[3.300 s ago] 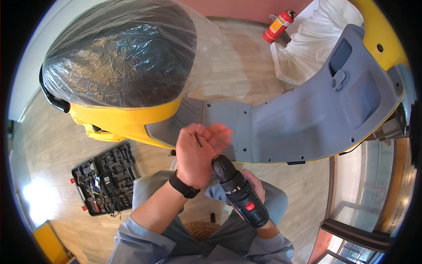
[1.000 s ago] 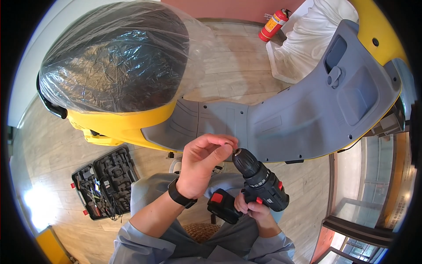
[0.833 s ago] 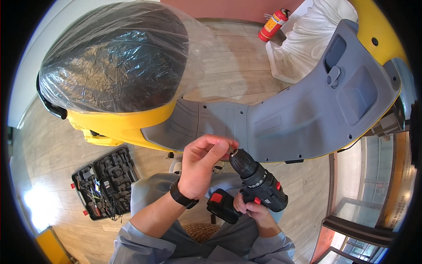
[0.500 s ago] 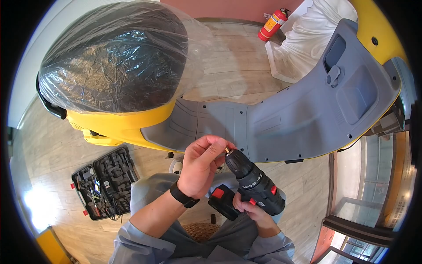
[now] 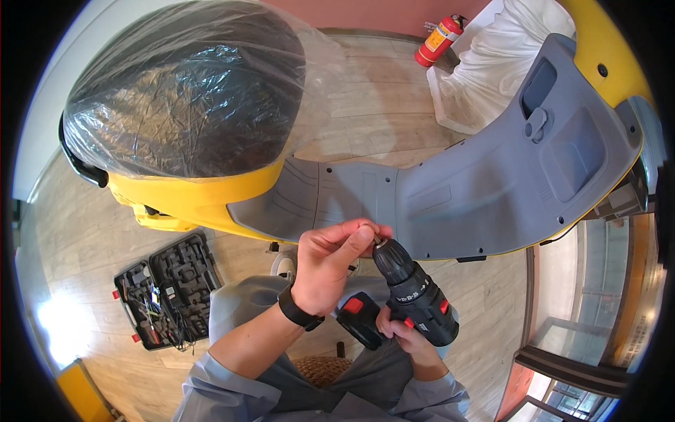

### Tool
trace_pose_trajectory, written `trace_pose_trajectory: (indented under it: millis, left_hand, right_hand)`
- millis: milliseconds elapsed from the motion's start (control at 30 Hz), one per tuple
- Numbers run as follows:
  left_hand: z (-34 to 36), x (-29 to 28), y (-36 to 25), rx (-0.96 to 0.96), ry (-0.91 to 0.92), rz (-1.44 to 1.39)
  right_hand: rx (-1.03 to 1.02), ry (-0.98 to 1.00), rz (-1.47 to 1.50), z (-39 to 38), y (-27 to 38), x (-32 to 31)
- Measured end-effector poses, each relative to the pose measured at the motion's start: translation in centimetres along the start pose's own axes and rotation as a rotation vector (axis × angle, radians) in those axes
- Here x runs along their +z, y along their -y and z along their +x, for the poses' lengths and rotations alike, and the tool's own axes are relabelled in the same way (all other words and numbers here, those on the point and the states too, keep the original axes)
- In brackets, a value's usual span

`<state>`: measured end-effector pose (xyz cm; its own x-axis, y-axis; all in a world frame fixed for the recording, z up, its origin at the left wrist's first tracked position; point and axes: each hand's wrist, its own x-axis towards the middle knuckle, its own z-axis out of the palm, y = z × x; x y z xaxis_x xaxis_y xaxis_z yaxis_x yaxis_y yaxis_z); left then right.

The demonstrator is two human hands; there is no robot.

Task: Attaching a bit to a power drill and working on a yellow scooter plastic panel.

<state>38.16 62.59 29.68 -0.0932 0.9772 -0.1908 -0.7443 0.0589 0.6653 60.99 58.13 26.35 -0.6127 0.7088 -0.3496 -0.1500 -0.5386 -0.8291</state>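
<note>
My left hand [image 5: 327, 260], with a black band at the wrist, pinches a small bit [image 5: 378, 238] at the tip of the drill's chuck; fingertips partly hide it. My right hand [image 5: 401, 330] is closed on the handle of a black cordless drill [image 5: 418, 299] with red buttons and a battery [image 5: 358, 320]. The chuck points up and left, toward my left fingers. Just beyond both hands is the grey footboard [image 5: 436, 211] of a yellow scooter [image 5: 197, 204], whose seat [image 5: 183, 91] is covered in clear plastic.
An open black tool case [image 5: 186, 288] lies on the wooden floor [image 5: 84, 267] at lower left. A red fire extinguisher [image 5: 436, 42] and white wrapping [image 5: 485, 70] are beyond the scooter. A woven stool [image 5: 320, 369] shows between my legs. Glass-panelled frames [image 5: 576, 295] are at right.
From an open palm holding the bit, my left hand has turned to pinching it at the chuck. The drill has turned, showing its battery; lately both hands have shifted slightly.
</note>
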Motion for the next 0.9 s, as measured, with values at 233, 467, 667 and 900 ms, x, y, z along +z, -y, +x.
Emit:
trace_pose_trajectory:
  millis: [233, 467, 667, 900]
  left_hand:
    - [0.1, -0.3, -0.4, -0.021, 0.065, 0.056]
    - [0.1, 0.2, 0.1, -0.067, 0.048, -0.107]
    - [0.3, -0.2, 0.0, -0.109, -0.017, -0.21]
    - [0.4, 0.0, 0.3, -0.214, -0.08, -0.355]
  right_hand:
    - [-0.139, -0.162, -0.526, -0.3, -0.4, 0.2]
    - [-0.004, 0.062, 0.085, 0.2, -0.1, -0.5]
    - [-0.011, -0.138, -0.648, -0.3, -1.4, -1.6]
    - [-0.428, -0.313, -1.1, 1.2, 0.2, -0.2]
